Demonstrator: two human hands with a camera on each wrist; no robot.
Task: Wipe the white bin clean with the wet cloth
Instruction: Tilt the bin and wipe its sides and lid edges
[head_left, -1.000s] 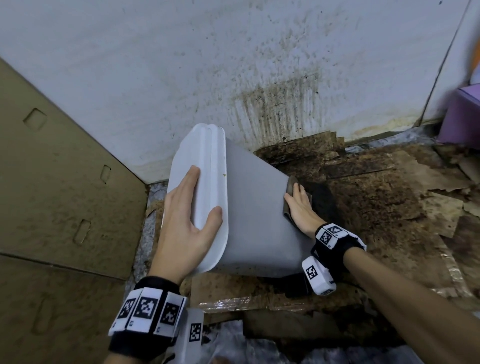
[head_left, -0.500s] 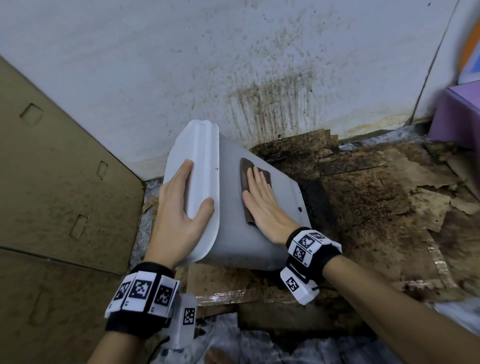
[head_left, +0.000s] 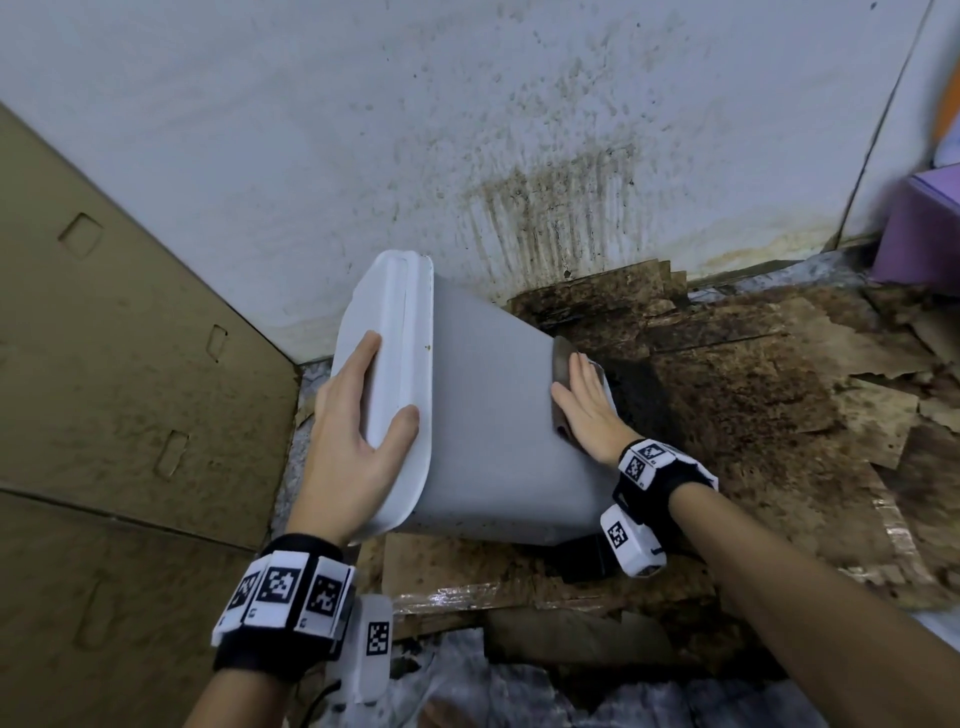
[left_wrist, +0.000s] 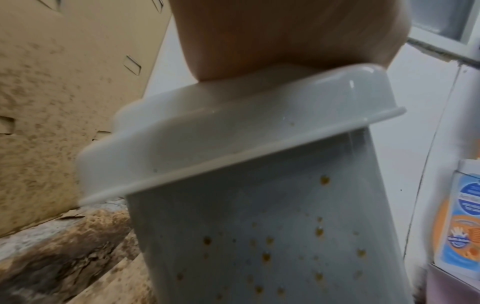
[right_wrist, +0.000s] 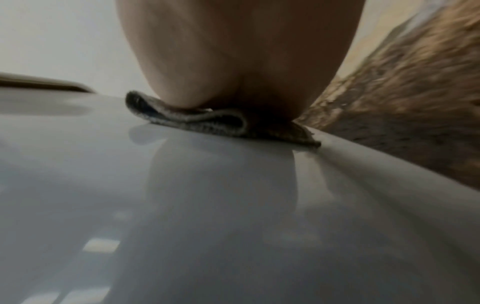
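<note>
The tall white plastic bin (head_left: 483, 415) lies tipped on its side on the stained cardboard-covered floor (head_left: 753, 415), its lidded top to the left, close to the spattered white wall (head_left: 363, 130). The left hand (head_left: 358, 436) grips the lid end, fingers over the top and thumb curled round the near rim. The right hand (head_left: 584, 405), fingers flat and straight, presses the folded grey-brown wet cloth (right_wrist: 207, 121) against the upturned side at its right end, toward the base. That upper face looks nearly spotless, but the left wrist view shows orange-brown specks dotting another side (left_wrist: 285, 257), so the wiping seems only partly done.
</note>
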